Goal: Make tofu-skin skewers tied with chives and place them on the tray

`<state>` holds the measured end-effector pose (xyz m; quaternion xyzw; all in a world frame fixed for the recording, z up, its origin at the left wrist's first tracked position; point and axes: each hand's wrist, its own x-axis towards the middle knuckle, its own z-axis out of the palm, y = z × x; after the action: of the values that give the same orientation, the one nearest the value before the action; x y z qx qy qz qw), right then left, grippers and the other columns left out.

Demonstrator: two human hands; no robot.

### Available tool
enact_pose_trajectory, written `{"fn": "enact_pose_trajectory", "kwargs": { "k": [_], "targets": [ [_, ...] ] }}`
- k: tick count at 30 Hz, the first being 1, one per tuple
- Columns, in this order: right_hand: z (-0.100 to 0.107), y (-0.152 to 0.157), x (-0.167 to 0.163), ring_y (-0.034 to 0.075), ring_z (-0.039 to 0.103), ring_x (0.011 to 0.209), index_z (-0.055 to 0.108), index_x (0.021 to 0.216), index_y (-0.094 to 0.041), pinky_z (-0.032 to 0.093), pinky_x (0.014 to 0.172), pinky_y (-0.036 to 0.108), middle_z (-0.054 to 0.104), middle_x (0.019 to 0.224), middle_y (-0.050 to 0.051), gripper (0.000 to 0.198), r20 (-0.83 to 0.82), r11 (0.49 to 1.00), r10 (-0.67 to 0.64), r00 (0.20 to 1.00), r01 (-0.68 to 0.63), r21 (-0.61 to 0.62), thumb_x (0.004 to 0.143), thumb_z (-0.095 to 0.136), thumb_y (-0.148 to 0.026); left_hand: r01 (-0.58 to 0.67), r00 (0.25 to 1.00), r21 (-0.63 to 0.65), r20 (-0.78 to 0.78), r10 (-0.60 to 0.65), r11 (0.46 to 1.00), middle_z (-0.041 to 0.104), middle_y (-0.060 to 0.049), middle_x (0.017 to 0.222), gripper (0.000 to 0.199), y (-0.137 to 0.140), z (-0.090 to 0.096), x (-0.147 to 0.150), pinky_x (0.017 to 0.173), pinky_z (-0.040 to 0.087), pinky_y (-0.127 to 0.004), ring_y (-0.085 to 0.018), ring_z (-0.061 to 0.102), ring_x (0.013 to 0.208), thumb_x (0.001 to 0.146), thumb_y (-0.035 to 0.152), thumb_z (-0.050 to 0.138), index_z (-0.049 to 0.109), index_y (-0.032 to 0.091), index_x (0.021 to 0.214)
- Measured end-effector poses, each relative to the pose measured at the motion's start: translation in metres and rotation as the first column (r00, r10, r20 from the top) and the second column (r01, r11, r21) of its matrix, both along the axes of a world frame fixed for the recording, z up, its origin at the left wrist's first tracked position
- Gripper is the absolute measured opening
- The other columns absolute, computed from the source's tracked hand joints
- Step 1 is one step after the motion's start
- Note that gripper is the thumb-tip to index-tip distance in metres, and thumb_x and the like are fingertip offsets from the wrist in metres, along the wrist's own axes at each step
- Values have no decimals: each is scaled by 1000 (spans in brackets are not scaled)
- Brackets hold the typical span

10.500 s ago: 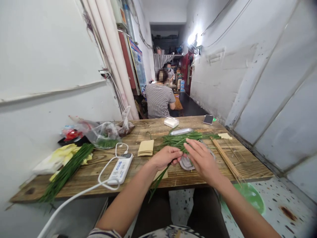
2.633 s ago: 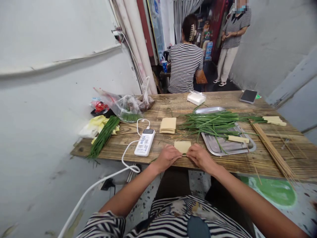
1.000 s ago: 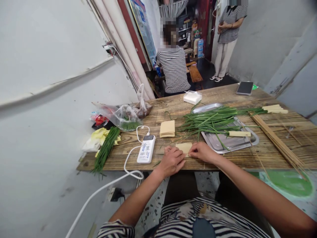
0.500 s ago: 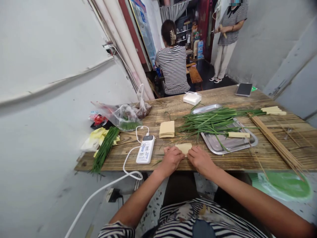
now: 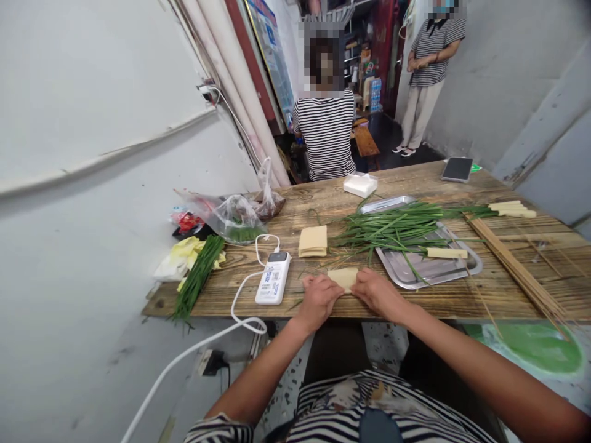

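Observation:
My left hand [image 5: 319, 296] and my right hand [image 5: 377, 290] press down side by side on a pale yellow tofu-skin sheet [image 5: 342, 276] near the front edge of the wooden table [image 5: 462, 295]. Fingers of both hands curl over the sheet's near edge; what lies under them is hidden. A stack of the same sheets [image 5: 313, 240] lies just beyond. Green chives [image 5: 392, 226] are heaped across a metal tray [image 5: 434, 268], which also carries a rolled sheet [image 5: 446, 252].
A white power bank [image 5: 273, 278] with its cable lies left of my hands. Chives [image 5: 198, 275] and plastic bags [image 5: 231, 216] sit at the left end, bamboo skewers [image 5: 512, 266] at the right. Two people stand beyond the table, and a green basin [image 5: 545, 346] is on the floor.
Over the last second both hands stayed on the sheet and worked at its near edge; the exposed part looks a little smaller. Ten seconds ago my left hand held chives.

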<state>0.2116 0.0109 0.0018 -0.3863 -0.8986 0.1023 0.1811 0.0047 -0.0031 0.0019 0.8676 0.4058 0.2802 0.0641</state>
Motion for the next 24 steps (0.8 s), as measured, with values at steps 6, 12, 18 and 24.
{"fn": "enact_pose_trajectory", "kwargs": {
  "k": [6,12,18,24],
  "targets": [
    [6,0,-2,17,45,77,65,66,-18,30,65,29,55,77,5,28,37,999,-35,999,35,17,91,54,-24,-29,1000,-109,-7,28,994,71,-3,84,20,4,5,1,82,29,-39,-19,55,87,92,30,55,74,25,85],
    [11,-11,-14,20,43,81,65,79,-18,27,68,32,56,79,6,19,131,979,-83,988,56,197,92,52,-21,-15,1000,-138,-9,13,990,71,-3,83,19,8,8,1,82,29,-39,-20,54,88,90,31,58,75,27,85],
    [3,2,-11,16,44,74,63,67,-17,29,66,30,57,73,4,29,33,1000,6,999,-6,22,92,50,-20,-57,998,-140,28,61,989,70,-2,83,16,7,4,1,83,27,-40,-21,52,89,88,30,60,74,27,81],
    [2,12,-9,16,47,71,66,63,-16,33,64,28,58,70,5,28,-70,996,79,994,-82,-41,88,54,-16,-134,991,-50,-35,132,990,70,-3,82,17,-6,3,6,83,28,-40,-22,52,89,91,26,55,70,26,99]
  ]
}}
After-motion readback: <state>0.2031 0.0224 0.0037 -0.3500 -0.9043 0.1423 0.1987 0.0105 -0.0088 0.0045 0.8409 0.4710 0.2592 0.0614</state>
